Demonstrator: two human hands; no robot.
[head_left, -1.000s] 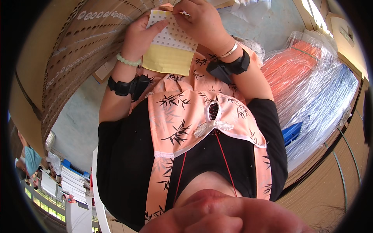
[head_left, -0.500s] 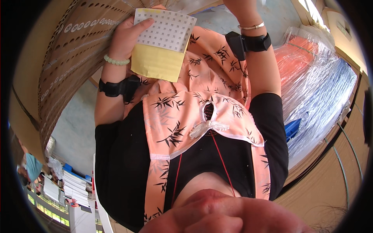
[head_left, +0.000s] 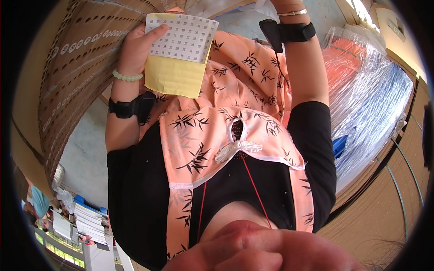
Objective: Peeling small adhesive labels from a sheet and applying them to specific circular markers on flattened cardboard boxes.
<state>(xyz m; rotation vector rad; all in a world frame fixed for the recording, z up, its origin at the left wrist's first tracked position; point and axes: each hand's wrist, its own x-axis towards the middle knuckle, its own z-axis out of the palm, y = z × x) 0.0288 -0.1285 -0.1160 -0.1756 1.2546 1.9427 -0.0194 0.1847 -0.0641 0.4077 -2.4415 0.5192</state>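
Observation:
My left hand (head_left: 137, 47) is closed on a sticker sheet (head_left: 185, 38), its thumb lying flat across the upper left of the white face. Rows of small dark printed marks cover that face. Below it hangs the sheet's plain yellow part (head_left: 174, 79), in front of my peach apron (head_left: 244, 63) with black bamboo leaves. My right hand (head_left: 285, 5) is cut off by the top edge; only its base shows above a thin bracelet, and the fingers are out of sight. What it touches is hidden. Black bands with small boxes sit on both forearms.
Brown cardboard (head_left: 77, 67) with rows of round holes rises close on my left. To the right stands a bundle wrapped in clear film (head_left: 361, 104), orange and bluish, beside more strapped cardboard (head_left: 384, 189). Stacked white sheets (head_left: 88, 221) lie at the lower left.
My left hand and the sticker sheet have shifted slightly left. My right hand has moved up, farther out of the picture.

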